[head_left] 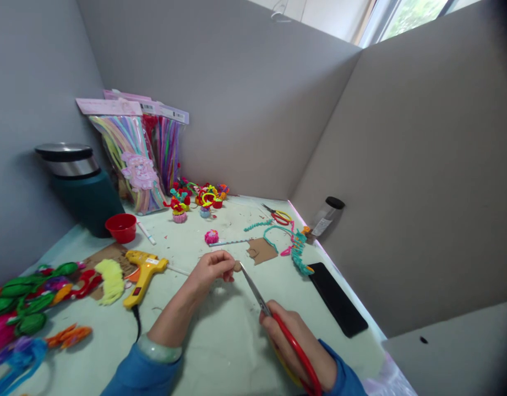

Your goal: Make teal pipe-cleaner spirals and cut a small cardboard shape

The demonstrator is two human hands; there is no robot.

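Observation:
My left hand (212, 269) pinches a small brown cardboard piece (237, 266) above the table. My right hand (296, 344) grips red-handled scissors (278, 324), whose blades point up and left with the tips right at the cardboard piece. A yellow glue gun (143, 273) lies left of my left hand. A larger brown cardboard scrap (261, 251) rests on the table just beyond the scissors' tips.
A black phone (337, 298) lies by the right partition. Teal and pink pipe cleaners (294, 247), a second pair of scissors (278, 215), a red bowl (121, 227), a dark flask (82, 187), pipe-cleaner packs (133, 154) and small finished figures (195, 199) surround the pale green table (220, 341).

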